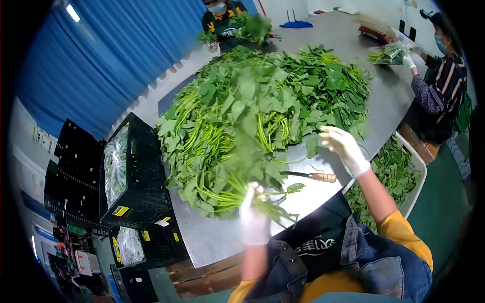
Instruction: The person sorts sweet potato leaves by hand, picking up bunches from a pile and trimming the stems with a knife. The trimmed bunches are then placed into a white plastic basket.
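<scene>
In the head view, my gloved left hand [254,214] is closed around a bunch of leafy green stems [232,194], slightly blurred, at the near edge of the pile. The cut stem ends stick out to the right of my fist. My right hand [343,146], also in a white glove, is raised near the pile's right side, fingers apart and holding nothing. Between both hands a knife [322,177] with a wooden handle lies on the metal table [202,242], its blade pointing left. A large heap of leafy greens [313,91] covers much of the tabletop.
Black crates [136,177] with plastic-wrapped contents stand at left. A white bin [419,177] of greens sits below the table's right edge. One co-worker [225,22] holds greens at the far side; another person [444,81] handles a bagged bunch [389,54] at right, near a red scale [376,34].
</scene>
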Action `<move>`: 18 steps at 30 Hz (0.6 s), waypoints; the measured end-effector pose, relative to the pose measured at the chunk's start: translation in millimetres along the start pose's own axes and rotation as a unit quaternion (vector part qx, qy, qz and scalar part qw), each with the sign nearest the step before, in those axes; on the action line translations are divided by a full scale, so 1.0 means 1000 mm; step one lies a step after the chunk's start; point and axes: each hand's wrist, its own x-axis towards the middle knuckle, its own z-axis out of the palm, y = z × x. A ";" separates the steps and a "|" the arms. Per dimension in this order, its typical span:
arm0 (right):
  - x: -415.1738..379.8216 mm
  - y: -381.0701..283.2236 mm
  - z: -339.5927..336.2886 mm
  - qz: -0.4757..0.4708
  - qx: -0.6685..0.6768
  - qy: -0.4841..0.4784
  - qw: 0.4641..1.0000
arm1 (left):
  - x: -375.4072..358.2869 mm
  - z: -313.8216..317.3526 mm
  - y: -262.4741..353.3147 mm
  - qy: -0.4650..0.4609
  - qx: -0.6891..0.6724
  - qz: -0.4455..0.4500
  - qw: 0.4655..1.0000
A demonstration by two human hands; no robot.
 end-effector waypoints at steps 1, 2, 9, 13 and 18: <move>0.024 0.001 0.009 -0.011 -0.057 0.014 0.998 | -0.005 0.001 -0.004 0.002 0.034 0.011 0.999; 0.049 0.002 0.015 -0.015 -0.076 0.013 0.997 | -0.008 0.002 -0.009 0.021 0.058 0.040 0.997; 0.176 0.006 0.050 -0.018 -0.270 -0.027 0.962 | -0.019 -0.027 0.017 0.070 0.055 0.118 0.989; 0.137 -0.040 0.051 -0.043 -0.119 -0.024 0.992 | -0.016 -0.030 0.017 0.083 0.033 0.175 0.981; 0.043 -0.072 0.068 -0.180 -0.172 -0.005 0.969 | -0.007 -0.022 0.015 -0.047 -0.039 0.116 0.991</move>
